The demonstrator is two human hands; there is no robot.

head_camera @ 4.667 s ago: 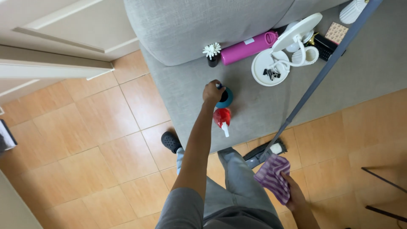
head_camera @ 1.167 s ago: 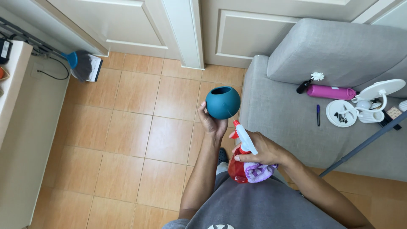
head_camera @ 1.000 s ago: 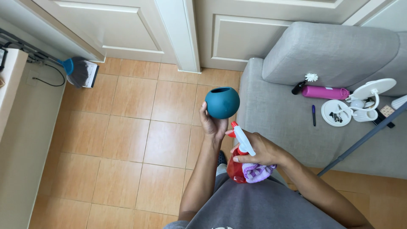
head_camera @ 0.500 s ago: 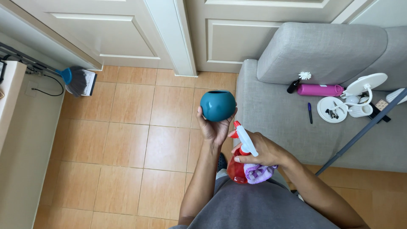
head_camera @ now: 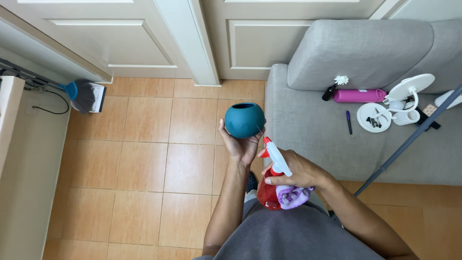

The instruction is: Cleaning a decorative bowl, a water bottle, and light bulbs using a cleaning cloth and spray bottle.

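Note:
My left hand (head_camera: 239, 146) cups a round teal pot (head_camera: 244, 120) from below, its dark opening facing up and away. Just to its right, my right hand (head_camera: 293, 171) grips a red spray bottle (head_camera: 268, 190) with a white trigger head, the nozzle aimed at the pot. A purple cloth (head_camera: 292, 196) is bunched in the same hand against the bottle. Both hands are held over the tiled floor beside a grey sofa (head_camera: 308, 125).
On the sofa seat lie a pink bottle (head_camera: 358, 95), a small brush with white bristles (head_camera: 335, 85), a pen (head_camera: 348, 121) and a white desk lamp (head_camera: 391, 106). A grey pole (head_camera: 409, 140) leans across the sofa. A blue dustpan and brush (head_camera: 85, 95) stands by white doors.
Earlier my left hand reached to the pot on the sofa while the right held only the cloth. Now the pot is lifted and the right hand holds the spray bottle too.

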